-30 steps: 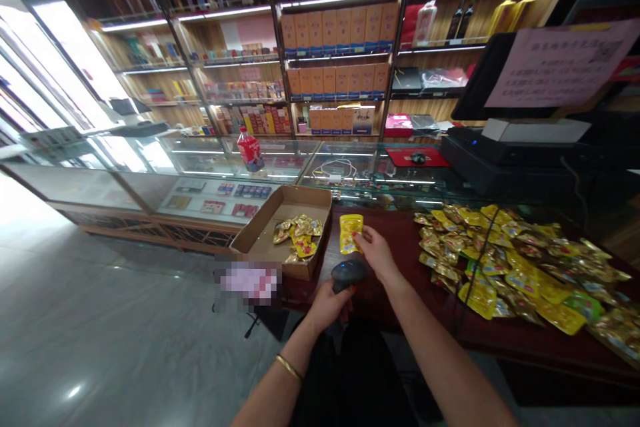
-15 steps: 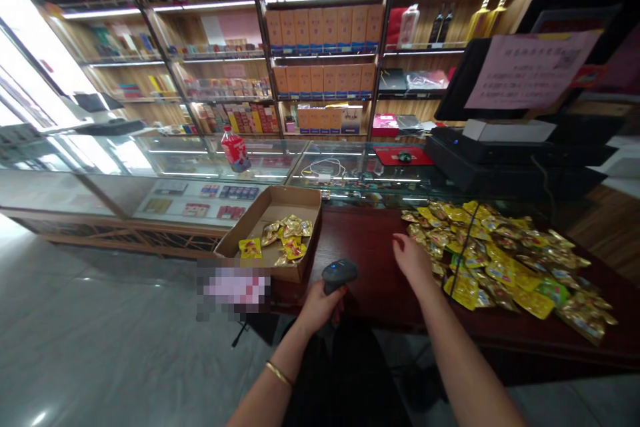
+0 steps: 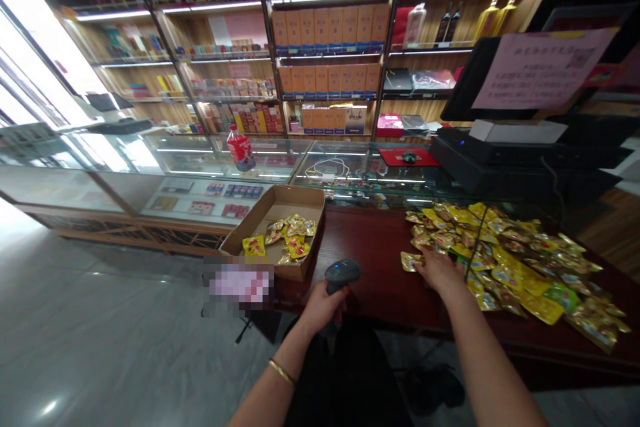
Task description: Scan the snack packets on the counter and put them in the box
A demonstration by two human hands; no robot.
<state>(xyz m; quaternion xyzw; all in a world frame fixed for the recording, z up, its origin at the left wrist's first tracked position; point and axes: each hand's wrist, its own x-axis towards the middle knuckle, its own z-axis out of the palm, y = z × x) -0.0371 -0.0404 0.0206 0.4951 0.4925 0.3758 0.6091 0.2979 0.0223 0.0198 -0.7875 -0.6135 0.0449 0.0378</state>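
My left hand (image 3: pixel 323 307) is wrapped round the handle of a dark grey barcode scanner (image 3: pixel 343 271), its head above the red-brown table. At the left edge of a heap of yellow and gold snack packets (image 3: pixel 515 260), my right hand (image 3: pixel 440 270) has its fingers closed on a small gold snack packet (image 3: pixel 411 261); the fingertips are partly hidden. To the left stands an open cardboard box (image 3: pixel 313 250), which holds several yellow and gold packets (image 3: pixel 295 230) of the same kind.
A black cable (image 3: pixel 477 240) runs over the heap. Behind the table is a glass display counter (image 3: pixel 280 167) bearing a red-labelled bottle (image 3: pixel 241 148), a white cable (image 3: pixel 327 177) and a mouse (image 3: pixel 409 157). A monitor with a pink paper sheet (image 3: pixel 543 70) stands at the right.
My right hand has moved right and down to the heap's edge and now grips a gold packet there. My left hand still holds the scanner. The view has shifted slightly.
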